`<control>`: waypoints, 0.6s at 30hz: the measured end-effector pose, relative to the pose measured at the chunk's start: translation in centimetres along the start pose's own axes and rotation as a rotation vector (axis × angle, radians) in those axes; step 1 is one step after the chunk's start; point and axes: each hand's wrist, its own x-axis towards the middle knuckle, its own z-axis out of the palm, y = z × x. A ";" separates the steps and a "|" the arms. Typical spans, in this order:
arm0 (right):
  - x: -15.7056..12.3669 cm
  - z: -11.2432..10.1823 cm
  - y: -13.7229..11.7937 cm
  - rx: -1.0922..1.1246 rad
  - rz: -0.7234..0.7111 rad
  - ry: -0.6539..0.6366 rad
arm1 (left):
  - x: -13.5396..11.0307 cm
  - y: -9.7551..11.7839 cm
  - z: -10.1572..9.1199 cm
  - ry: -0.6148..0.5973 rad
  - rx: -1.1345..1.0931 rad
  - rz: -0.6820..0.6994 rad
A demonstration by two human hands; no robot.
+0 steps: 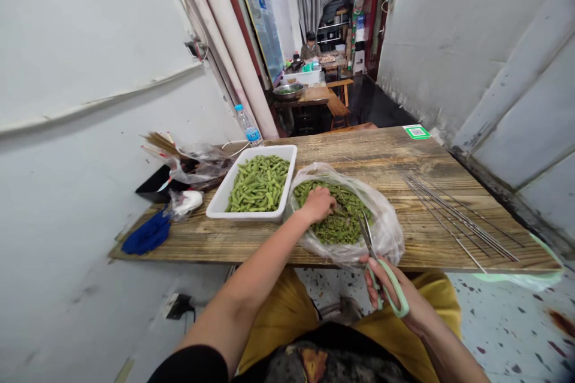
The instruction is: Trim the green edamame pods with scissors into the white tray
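My left hand reaches into a clear plastic bag, its fingers curled down among the green pods and trimmings. What is between those fingertips is hidden. My right hand grips a pair of scissors with pale green handles. The blades point up and away over the near right part of the bag, slightly apart. Left of the bag stands a white plastic tub filled with whole green soybean pods.
Metal skewers lie on the wooden table's right side. At left are a water bottle, a black box, a blue cloth and a small white bag. Another person sits at a far table.
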 end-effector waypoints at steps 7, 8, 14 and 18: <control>0.9 0.2 0.5 -0.025 -0.009 -0.006 | -1.0 -0.2 -0.5 0.093 -0.200 0.006; 1.0 0.2 0.5 -0.030 -0.018 -0.013 | -1.0 0.3 -0.3 0.094 -0.165 0.008; 0.6 0.4 0.3 -0.037 -0.021 -0.012 | 0.0 2.6 0.2 0.013 0.065 0.096; 0.3 0.2 0.1 -0.031 -0.019 -0.005 | 0.3 2.0 -0.3 0.113 -0.212 0.084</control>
